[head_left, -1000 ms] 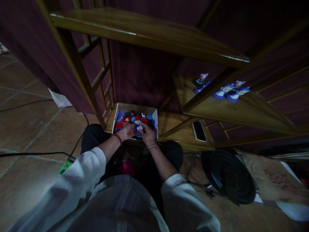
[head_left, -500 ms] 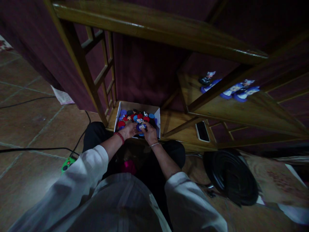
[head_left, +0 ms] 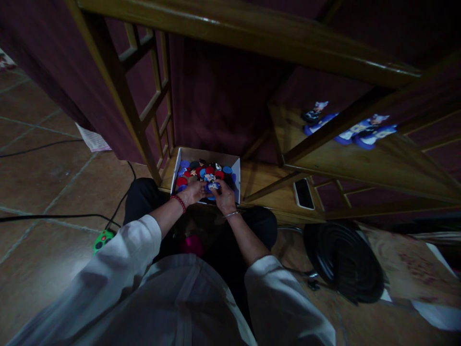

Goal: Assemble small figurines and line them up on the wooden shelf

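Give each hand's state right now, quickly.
Left hand: fingertips at the blue figure; whether they grip it cannot be told.
Right hand: closed, holding the blue figure.

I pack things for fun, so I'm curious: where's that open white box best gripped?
Take the white box by its left and right walls, from both sides at once, I'd guess: both stand upright, though the wooden lattice looks close on the left.

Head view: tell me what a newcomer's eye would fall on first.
Probably the white box of red, blue and dark pieces near centre, where both hands meet at a small blue-and-white piece. Next come the brightly lit figures on the raised shelf at upper right. The green device on the floor at left stands out.
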A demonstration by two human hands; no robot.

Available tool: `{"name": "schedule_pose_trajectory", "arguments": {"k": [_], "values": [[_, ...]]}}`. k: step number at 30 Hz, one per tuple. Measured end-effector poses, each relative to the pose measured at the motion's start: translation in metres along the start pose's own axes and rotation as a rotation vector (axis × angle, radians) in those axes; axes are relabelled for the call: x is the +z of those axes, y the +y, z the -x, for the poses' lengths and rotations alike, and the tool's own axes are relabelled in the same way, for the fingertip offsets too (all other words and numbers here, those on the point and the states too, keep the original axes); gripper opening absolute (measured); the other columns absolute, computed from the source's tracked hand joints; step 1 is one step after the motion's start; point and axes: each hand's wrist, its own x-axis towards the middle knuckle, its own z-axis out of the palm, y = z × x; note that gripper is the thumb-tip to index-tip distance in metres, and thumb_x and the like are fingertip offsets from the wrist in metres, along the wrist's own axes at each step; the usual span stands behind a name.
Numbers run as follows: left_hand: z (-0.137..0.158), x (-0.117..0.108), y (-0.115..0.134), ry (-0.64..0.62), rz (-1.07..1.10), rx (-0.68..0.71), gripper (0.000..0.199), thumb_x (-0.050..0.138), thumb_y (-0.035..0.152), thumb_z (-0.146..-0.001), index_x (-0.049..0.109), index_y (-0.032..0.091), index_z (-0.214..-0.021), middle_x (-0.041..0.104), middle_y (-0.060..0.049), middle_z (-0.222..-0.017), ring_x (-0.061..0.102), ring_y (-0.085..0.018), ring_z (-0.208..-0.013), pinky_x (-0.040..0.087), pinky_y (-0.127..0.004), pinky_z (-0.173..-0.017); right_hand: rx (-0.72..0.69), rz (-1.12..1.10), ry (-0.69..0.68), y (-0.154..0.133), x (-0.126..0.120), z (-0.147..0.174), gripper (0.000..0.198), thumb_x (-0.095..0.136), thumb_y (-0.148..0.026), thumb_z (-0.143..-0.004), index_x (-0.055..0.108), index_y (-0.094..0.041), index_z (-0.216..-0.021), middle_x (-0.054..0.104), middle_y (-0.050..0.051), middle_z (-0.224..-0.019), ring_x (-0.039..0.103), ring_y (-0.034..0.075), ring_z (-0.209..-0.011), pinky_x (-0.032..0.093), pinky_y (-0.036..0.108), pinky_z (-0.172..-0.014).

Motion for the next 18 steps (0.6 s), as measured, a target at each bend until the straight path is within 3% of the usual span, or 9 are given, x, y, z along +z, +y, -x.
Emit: {"name": "schedule_pose_trajectory", "arguments": {"k": [4,11,18], "values": [[-0.0020,-0.0005,-0.0022,0.016,0.017,0.008,0.012,0.044,0.009,-0.082,0.054,0.013,-0.078,0.062,-0.006,-0.065,0.060,-0.015,-0.061,0.052,-0.035,-0.073,-0.005,-0.008,0.025,0.0002,0.0003,0.0030,0.027,0.054,-0.029,-0.078,0.057,-0.023,-0.104,0.065,0.005,-0.101,0.060,0.021,-0.090,0.047,0.034,-0.082],[0.0020,0.0026,-0.0002,0.040,0.007,0.007,0.013,0.045,0.007,-0.081,0.053,0.013,-0.073,0.060,-0.004,-0.062,0.059,-0.014,-0.057,0.052,-0.034,-0.071,0.045,-0.004,0.013,-0.0038,-0.0040,0.0024,0.028,0.055,-0.032,-0.077,0.058,-0.024,-0.104,0.067,0.002,-0.086,0.061,0.019,-0.073,0.048,0.030,-0.070],[0.0073,0.0073,0.0039,0.095,0.057,-0.008,0.014,0.046,0.009,-0.082,0.051,0.014,-0.070,0.057,-0.002,-0.058,0.057,-0.012,-0.056,0.052,-0.030,-0.071,0.008,-0.061,0.032,-0.0062,-0.0066,0.0013,0.027,0.054,-0.032,-0.076,0.059,-0.023,-0.101,0.067,0.002,-0.087,0.061,0.017,-0.073,0.049,0.029,-0.069]]}}
